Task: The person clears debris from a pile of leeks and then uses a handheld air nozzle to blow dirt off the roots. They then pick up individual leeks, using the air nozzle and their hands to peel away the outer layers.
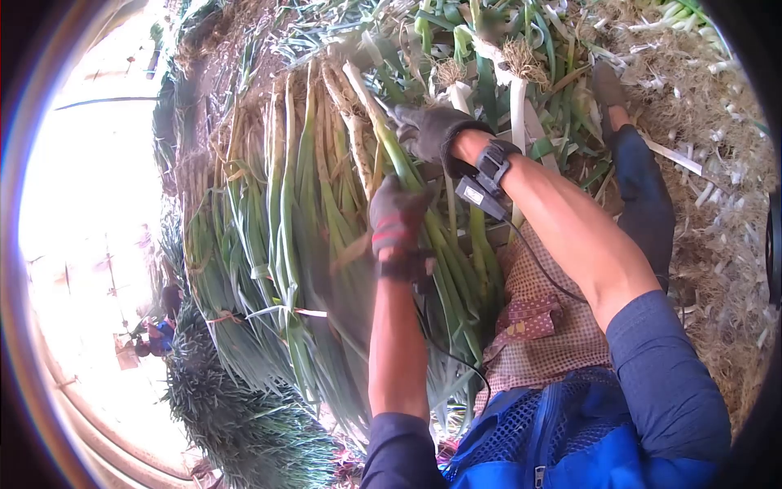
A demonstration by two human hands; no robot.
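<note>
My left hand (399,213), in a dark glove with red bands, is closed round the green part of a long green onion (368,96). The stalk slants up to the left, its pale end pointing away from me. My right hand (440,137), in a dark glove, is beside the upper stalk with its fingers bent toward it. What those fingers grip is hard to make out. Left of my hands lies a thick row of green onions (281,196), pale ends up and leaves toward me. More leaves hang below my left hand.
Onions with bushy roots (521,69) lie beyond my right hand. Root trimmings and scraps (709,187) cover the ground at right. A bundled heap of green leaves (236,407) stands lower left. Another person (155,336) is far left. A cable (546,273) hangs from my right wrist.
</note>
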